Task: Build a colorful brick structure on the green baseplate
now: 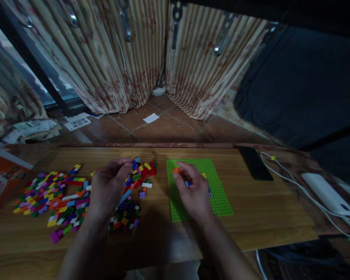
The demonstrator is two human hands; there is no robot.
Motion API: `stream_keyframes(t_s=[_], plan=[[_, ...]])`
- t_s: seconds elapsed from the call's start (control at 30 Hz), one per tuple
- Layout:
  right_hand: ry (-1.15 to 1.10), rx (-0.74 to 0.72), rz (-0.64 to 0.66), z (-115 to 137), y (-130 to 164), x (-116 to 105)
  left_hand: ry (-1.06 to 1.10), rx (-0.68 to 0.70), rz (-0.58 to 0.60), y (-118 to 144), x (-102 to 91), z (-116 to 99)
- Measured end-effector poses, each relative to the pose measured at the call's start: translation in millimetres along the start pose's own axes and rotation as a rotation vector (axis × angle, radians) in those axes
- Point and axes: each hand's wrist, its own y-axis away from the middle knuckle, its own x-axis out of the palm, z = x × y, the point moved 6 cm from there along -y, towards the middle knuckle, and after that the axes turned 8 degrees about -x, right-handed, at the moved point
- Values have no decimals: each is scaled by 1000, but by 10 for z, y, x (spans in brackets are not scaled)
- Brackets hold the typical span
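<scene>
The right hand [194, 190] pinched a small orange plastic brick [175, 170] in its fingers over the green studded baseplate [218, 198], while the left hand [109, 186], fingers loosely curled and empty, hovered over the pile of small multicoloured bricks [55, 194].

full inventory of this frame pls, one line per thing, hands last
small bricks: many, mixed colours, loose heap on left half of table
green baseplate: 1, bright green, flat at table centre, a few bricks on it
orange brick: 1, orange, at right fingertips over the baseplate
wooden table: 1, light brown
phone: 1, black, right of baseplate
power bank: 1, white, far right, white cable attached
orange box: 1, left edge
curtains: striped beige, behind table
papers: several, on tiled floor
left hand: over the heap, fingers curled
right hand: over baseplate, pinching orange brick
</scene>
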Motion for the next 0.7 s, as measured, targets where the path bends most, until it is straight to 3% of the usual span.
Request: stream_keyframes(t_s=[0.07,0.13,0.27,0.47,0.7], plan=[[-9,106,-134,-236,-12,-348,-38,6,12,-1,38,8],[29,207,-177,-477,3,-644,-70,11,23,-3,72,21],[195,378,-72,-850,71,-962,-101,15,50,4,141,55],[276,408,84,-892,92,-864,-119,12,48,33,191,41],[403,312,161,-770,35,-752,-153,13,54,44,200,15]])
